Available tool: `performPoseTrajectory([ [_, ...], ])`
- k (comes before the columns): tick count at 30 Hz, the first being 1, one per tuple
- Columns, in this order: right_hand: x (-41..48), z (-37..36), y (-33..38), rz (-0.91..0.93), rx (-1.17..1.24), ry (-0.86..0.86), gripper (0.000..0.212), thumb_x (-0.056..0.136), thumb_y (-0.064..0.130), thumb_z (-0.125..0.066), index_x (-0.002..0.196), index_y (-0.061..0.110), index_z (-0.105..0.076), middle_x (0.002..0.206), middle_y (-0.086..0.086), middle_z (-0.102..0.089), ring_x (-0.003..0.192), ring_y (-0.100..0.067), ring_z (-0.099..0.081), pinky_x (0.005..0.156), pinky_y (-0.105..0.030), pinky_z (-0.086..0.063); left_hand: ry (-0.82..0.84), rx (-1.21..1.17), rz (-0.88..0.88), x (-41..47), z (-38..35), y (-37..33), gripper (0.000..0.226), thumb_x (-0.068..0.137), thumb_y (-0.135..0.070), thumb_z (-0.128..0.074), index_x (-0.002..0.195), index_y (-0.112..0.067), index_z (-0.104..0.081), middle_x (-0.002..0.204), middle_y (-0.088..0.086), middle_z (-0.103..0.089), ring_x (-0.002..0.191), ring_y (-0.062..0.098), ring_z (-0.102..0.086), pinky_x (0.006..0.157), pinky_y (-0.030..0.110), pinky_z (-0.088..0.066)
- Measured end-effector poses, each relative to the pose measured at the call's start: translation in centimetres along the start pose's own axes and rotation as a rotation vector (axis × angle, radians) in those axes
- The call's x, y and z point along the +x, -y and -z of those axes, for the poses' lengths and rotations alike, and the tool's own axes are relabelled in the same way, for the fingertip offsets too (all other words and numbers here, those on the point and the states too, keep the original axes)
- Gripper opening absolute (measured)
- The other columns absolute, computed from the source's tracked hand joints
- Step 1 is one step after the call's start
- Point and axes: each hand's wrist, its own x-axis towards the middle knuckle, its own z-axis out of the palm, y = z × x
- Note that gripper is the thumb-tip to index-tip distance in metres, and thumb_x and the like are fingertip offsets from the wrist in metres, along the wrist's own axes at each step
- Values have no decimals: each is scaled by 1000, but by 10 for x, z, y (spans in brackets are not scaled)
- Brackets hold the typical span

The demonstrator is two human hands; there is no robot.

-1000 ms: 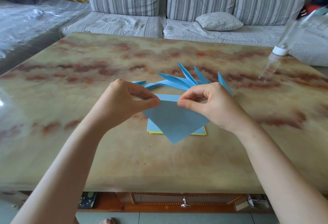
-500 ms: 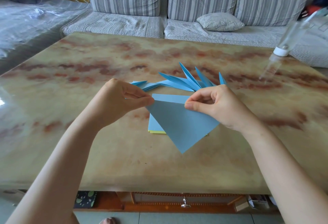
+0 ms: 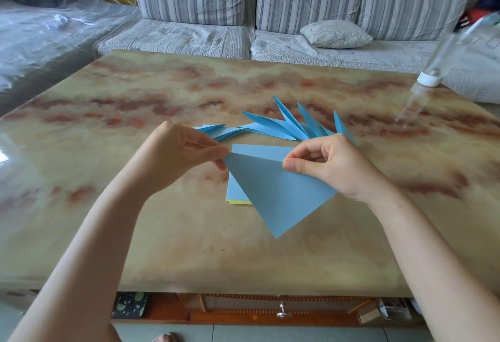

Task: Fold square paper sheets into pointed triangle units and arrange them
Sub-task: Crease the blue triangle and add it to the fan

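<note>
We hold one blue sheet (image 3: 276, 195) just above the stack of square sheets (image 3: 234, 192), which lies flat on the marbled worktop (image 3: 135, 233) and shows a yellow edge at its base. Our left grip (image 3: 176, 157) is clenched on the sheet's left corner, pinched between thumb and forefinger, above the stack's left side. Our right grip (image 3: 332, 165) pinches the sheet's right part above the stack's right side, its other fingers curled. A ridge runs across the sheet from one grip to the other. The part beyond it bends away from us, and the near corner points down past the stack's near edge. Just behind the stack, a row of folded pointed units (image 3: 270, 128) fans out on the worktop, tips raised. Well beyond the stack to the right stands a clear bottle (image 3: 430, 76), cap down. Behind the worktop is a striped sofa (image 3: 189, 38) with a cushion (image 3: 335, 33).
</note>
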Motion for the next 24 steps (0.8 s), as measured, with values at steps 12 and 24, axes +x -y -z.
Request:
performPoseTrajectory([
  [12, 1, -2, -3, -21, -19, 31, 5, 80, 16, -75, 77, 19, -73, 71, 10, -72, 70, 2, -65, 72, -8, -47, 12, -6, 43, 5, -2, 8, 19, 83, -26, -72, 64, -24, -74, 52, -17, -65, 45, 9, -26, 38, 17, -23],
  [24, 2, -4, -2, -24, 44, 6, 7, 80, 15, -74, 76, 21, -72, 70, 13, -72, 69, 3, -64, 71, -8, -46, -63, -149, 79, 8, -5, 13, 16, 80, -30, -74, 65, -27, -74, 49, -16, -60, 45, 5, -30, 43, 14, -25],
])
